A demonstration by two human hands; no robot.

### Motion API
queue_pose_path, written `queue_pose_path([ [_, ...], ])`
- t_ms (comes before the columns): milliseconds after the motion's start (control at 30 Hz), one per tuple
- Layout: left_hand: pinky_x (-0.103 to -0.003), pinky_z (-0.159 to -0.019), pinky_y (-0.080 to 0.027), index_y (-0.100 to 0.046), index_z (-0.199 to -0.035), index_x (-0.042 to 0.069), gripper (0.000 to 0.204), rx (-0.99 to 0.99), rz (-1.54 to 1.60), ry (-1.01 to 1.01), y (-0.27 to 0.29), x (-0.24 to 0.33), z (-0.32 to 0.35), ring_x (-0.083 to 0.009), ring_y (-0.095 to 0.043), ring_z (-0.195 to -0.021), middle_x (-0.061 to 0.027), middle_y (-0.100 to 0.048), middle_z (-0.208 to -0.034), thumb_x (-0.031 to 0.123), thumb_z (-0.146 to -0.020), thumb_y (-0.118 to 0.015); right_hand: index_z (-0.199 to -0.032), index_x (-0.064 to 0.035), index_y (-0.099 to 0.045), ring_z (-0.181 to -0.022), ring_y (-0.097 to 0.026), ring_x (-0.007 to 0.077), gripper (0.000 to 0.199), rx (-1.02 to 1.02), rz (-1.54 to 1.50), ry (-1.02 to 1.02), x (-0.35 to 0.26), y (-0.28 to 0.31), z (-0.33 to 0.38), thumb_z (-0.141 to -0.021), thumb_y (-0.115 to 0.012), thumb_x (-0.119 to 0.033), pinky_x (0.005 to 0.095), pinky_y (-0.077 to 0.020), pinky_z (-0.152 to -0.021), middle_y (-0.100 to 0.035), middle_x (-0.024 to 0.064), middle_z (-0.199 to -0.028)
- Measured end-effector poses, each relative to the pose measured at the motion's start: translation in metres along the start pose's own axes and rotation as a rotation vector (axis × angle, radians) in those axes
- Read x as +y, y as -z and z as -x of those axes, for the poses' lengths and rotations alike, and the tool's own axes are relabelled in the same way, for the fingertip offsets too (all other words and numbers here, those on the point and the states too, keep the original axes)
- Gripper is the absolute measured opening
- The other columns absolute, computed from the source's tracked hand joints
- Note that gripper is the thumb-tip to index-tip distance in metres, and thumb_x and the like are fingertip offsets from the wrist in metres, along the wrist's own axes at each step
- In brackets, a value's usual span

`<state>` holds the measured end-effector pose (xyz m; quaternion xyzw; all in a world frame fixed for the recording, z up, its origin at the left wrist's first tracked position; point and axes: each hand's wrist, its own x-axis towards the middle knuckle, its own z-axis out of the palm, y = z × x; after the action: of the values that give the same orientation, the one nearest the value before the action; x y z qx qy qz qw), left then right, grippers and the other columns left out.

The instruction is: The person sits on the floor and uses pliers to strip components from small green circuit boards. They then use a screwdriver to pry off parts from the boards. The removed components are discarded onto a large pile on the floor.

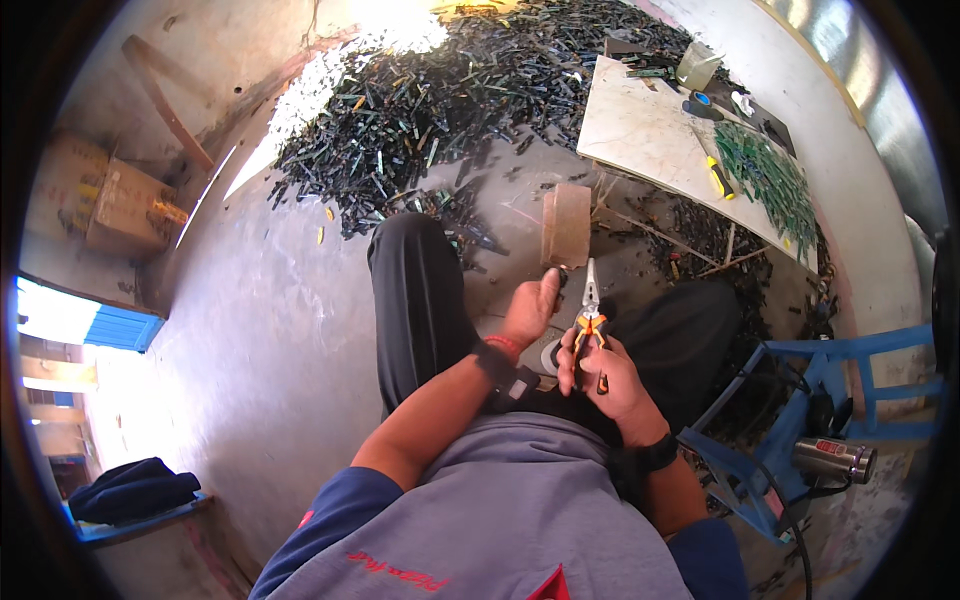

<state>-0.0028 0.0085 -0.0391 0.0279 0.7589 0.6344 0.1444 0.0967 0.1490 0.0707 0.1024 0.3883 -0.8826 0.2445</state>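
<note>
Left hand [530,310] pinches one flat brown board [566,225] (upright); right hand [605,375] grips one orange-handled pliers [590,310].

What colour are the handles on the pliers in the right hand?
Orange and black handles on the pliers, held in the right hand; head view.

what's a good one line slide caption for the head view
Seated person's left hand holds a brown board while the right hand grips orange-handled pliers.
</note>
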Motion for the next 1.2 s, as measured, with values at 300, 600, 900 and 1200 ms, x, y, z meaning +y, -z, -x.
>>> queue_pose_path([
  [300,-0.027,-0.040,-0.026,-0.049,-0.064,0.005,0.068,-0.040,0.429,0.247,0.011,0.020,0.001,-0.0103,-0.034,-0.041,0.0015,-0.039,-0.051,0.064,-0.097,-0.037,-0.110,0.0028,-0.054,-0.095,-0.061,0.0421,0.037,0.417,1.428,0.042,0.003,0.030,-0.019,-0.081,-0.054,-0.019,0.0471,-0.0476,-0.083,-0.065,0.0236,-0.096],
  [600,-0.026,-0.039,-0.025,-0.048,-0.063,0.007,0.065,-0.045,0.432,0.228,0.014,0.018,0.002,-0.0098,-0.033,-0.039,0.0013,-0.040,-0.050,0.061,-0.098,-0.038,-0.107,0.0032,-0.054,-0.096,-0.062,0.0402,0.035,0.414,1.651,0.152,0.012,0.025,-0.033,-0.079,-0.059,-0.017,0.0494,-0.0485,-0.083,-0.064,0.0237,-0.100],
  [900,-0.032,-0.043,-0.029,-0.044,-0.060,0.002,0.057,0.022,0.310,0.138,0.009,0.025,0.003,-0.0115,-0.034,-0.045,0.0000,-0.038,-0.050,0.041,-0.101,-0.045,-0.111,0.0023,-0.049,-0.101,-0.059,0.0388,0.041,0.512,1.792,0.204,0.018,0.021,-0.037,-0.079,-0.065,-0.016,0.0501,-0.0491,-0.081,-0.060,0.0220,-0.105],
  [1200,-0.030,-0.042,-0.032,-0.050,-0.068,0.004,0.052,0.034,0.181,-0.014,0.007,0.010,-0.003,-0.0126,-0.038,-0.043,-0.0016,-0.042,-0.052,0.047,-0.097,-0.042,-0.115,0.0029,-0.046,-0.100,-0.058,0.0368,0.046,0.563,1.881,0.221,0.018,0.015,-0.036,-0.078,-0.068,-0.016,0.0484,-0.0498,-0.080,-0.058,0.0200,-0.104],
])
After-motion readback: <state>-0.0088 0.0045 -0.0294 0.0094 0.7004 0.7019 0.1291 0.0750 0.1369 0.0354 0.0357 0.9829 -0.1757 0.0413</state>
